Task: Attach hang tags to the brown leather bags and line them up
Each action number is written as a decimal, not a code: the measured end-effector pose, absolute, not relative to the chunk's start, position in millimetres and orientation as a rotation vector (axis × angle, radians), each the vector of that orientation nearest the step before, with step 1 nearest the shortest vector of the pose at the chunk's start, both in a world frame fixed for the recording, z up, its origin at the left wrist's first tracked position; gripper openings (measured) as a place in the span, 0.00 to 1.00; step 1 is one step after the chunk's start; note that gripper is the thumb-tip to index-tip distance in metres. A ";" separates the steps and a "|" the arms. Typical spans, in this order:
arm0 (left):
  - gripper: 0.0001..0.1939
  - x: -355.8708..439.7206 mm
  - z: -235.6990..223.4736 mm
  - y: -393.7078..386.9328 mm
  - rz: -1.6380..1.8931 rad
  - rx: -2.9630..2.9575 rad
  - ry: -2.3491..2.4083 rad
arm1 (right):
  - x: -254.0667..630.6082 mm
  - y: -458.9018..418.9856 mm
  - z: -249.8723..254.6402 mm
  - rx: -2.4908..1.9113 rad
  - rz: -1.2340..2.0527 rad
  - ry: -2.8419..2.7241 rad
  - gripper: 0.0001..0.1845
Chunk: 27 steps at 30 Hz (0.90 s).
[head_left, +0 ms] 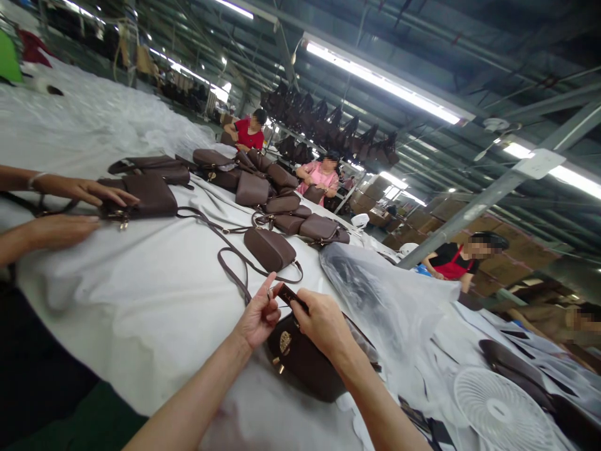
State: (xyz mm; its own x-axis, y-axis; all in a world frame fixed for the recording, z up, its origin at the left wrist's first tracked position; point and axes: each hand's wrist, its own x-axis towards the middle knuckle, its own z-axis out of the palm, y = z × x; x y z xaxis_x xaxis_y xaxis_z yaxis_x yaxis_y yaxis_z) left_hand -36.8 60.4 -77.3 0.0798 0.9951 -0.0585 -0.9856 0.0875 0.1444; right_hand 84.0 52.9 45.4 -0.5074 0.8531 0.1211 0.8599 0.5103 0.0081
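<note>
A dark brown handbag [305, 363] with a round gold emblem [285, 342] and a gold zip pull [279, 365] lies on the white-covered table just below my hands. My right hand [323, 322] is closed on a dark brown tag [287, 293] with pale lettering, raised above the bag's top. Close beside it, my left hand [258, 316] has its index finger pointing up and its other fingers curled; a small ring-like metal piece shows at a finger, and what the curled fingers hold is hidden. A brown strap [235, 275] runs behind my left hand.
Beyond my hands lies another brown bag [270, 247], with several more piled behind. At left, a co-worker's hands [79, 194] touch a brown bag [145, 194]. Clear plastic [361, 294] and a white fan [502, 410] are at right. Other people work farther back.
</note>
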 end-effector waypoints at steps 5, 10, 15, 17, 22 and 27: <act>0.43 -43.5 -68.3 59.7 1.460 0.460 0.375 | 77.5 54.4 49.6 -1.600 -0.265 -2.898 0.11; 0.37 -51.5 -51.9 56.2 1.431 1.087 0.777 | 76.6 65.1 51.6 -1.521 -0.107 -2.863 0.08; 0.18 -81.8 -45.9 47.5 1.346 1.618 1.324 | 113.6 65.3 44.5 -1.546 -0.363 -2.667 0.28; 0.16 -105.7 -53.5 42.0 1.344 1.524 1.433 | 132.7 63.7 40.0 -1.740 -0.387 -2.627 0.30; 0.13 -160.3 -79.5 15.0 1.048 1.370 1.610 | 157.6 60.2 31.1 -1.809 -0.161 -2.603 0.16; 0.16 -158.8 -80.1 -9.2 0.651 1.860 1.671 | 157.0 53.1 35.4 -1.824 -0.129 -2.569 0.11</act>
